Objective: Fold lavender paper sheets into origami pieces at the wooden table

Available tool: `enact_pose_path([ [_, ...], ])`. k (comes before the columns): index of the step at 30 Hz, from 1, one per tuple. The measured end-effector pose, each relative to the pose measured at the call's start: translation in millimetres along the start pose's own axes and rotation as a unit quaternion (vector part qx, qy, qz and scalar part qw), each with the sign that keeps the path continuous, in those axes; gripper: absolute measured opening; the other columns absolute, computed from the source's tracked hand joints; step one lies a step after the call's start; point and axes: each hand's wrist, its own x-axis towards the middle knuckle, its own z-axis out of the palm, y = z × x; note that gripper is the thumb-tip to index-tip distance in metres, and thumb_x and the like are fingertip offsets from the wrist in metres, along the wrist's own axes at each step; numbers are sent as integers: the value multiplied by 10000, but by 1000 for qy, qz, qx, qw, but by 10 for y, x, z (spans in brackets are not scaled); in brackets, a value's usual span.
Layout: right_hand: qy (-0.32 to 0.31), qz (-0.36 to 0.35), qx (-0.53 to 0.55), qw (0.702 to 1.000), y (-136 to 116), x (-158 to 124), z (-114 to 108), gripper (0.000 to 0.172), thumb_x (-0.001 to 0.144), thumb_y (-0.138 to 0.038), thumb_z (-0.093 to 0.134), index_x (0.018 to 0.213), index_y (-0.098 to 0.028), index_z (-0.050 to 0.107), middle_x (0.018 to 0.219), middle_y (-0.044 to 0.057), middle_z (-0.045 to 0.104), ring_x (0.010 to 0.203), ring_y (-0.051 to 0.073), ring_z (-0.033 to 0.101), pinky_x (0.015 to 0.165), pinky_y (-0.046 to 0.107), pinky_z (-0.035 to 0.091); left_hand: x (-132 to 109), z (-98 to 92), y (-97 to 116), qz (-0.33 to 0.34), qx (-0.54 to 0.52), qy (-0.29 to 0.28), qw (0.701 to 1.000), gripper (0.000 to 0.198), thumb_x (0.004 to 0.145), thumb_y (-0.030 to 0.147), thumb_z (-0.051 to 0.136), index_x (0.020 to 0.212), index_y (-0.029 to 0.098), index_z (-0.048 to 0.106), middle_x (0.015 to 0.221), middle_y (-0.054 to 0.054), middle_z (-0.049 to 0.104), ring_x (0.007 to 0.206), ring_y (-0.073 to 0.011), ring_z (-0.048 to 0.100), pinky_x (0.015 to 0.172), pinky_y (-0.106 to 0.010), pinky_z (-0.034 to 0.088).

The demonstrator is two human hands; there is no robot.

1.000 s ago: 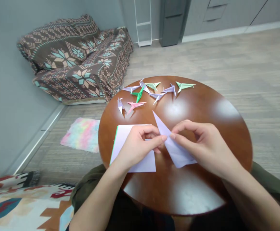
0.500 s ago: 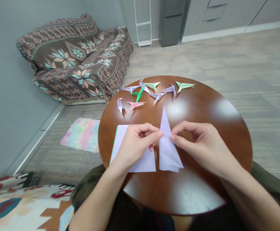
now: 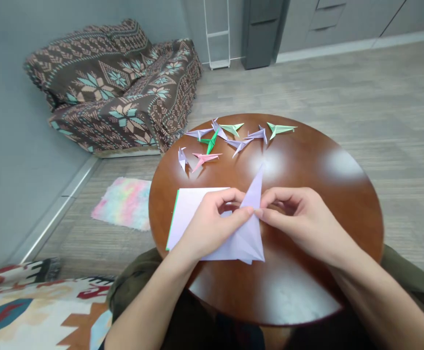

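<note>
A folded purple paper is held above the round table, its narrow point tilted up and to the right. My left hand pinches its left side between thumb and fingers. On the paper's right edge, my right hand has thumb and forefinger closed. Partly behind my left hand lies a stack of square purple sheets with a green edge showing at its left. Several small folded paper figures, among them a pink one and a dark green one, sit toward the table's far side.
The round brown table stands over my knees. Beyond it are a sofa under a patterned cover and a grey cabinet. A pastel fluffy rug lies on the floor at the left.
The folded purple paper has swung so its tip leans right, and its lower part now overlaps the sheet stack. My left hand has moved slightly right with it.
</note>
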Motion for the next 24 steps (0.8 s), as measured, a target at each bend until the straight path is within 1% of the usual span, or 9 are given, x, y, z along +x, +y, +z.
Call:
enact_pose_path([
  [3,12,5,1,1000,4,6,6,116,853,-226,743,757,-173,702,726,-17,666,701,134,561,669,253,422,5,4,-12,-17,-15,9,1000,167,848,250,740,741,148,663,720,17,625,674,-102,549,667,-225,436],
  [6,5,15,7,1000,-3,15,9,123,852,-237,742,756,-177,695,704,-22,659,671,130,560,649,252,427,-2,-23,-13,-37,-16,13,999,180,844,271,743,741,144,667,703,15,628,636,-98,540,615,-220,419],
  [10,-16,21,33,999,0,32,5,133,830,-227,752,726,-185,681,769,-5,719,753,161,633,736,263,490,-24,-55,1,-65,13,-25,998,158,827,254,743,744,139,674,706,11,633,634,-97,543,590,-211,404],
  [12,-12,22,57,998,3,36,1,139,809,-218,765,707,-191,675,803,0,752,789,174,662,773,268,514,-35,-54,13,-65,20,-41,997,146,822,235,735,733,139,668,701,13,629,639,-96,540,594,-207,404],
  [14,3,21,70,997,2,33,-2,122,789,-211,778,706,-196,690,805,2,771,787,178,676,769,267,527,-40,-45,25,-65,20,-43,997,125,805,221,738,742,138,668,705,13,629,651,-98,543,600,-205,406],
  [17,26,13,66,997,-11,24,7,100,763,-201,792,697,-200,716,773,1,774,753,180,689,732,264,533,-36,-46,44,-72,24,-46,996,111,785,215,747,755,137,674,711,12,630,660,-101,546,596,-202,402],
  [21,29,13,55,998,-31,21,34,25,767,-199,785,765,-208,763,776,2,775,770,195,711,741,280,543,-20,-115,65,-81,27,-51,995,144,806,256,742,751,139,679,676,22,607,608,-89,513,555,-199,367],
  [23,26,20,33,999,-38,27,5,27,775,-221,784,772,-206,762,780,10,775,765,205,711,734,293,545,-17,-170,74,-94,28,-59,993,172,807,285,748,752,138,678,666,27,598,580,-85,498,538,-200,352],
  [24,23,24,12,999,-44,29,-31,56,782,-242,783,755,-204,751,773,16,772,755,210,708,723,299,544,-17,-196,78,-100,33,-63,993,183,802,293,752,744,137,675,662,27,596,571,-84,494,533,-203,350],
])
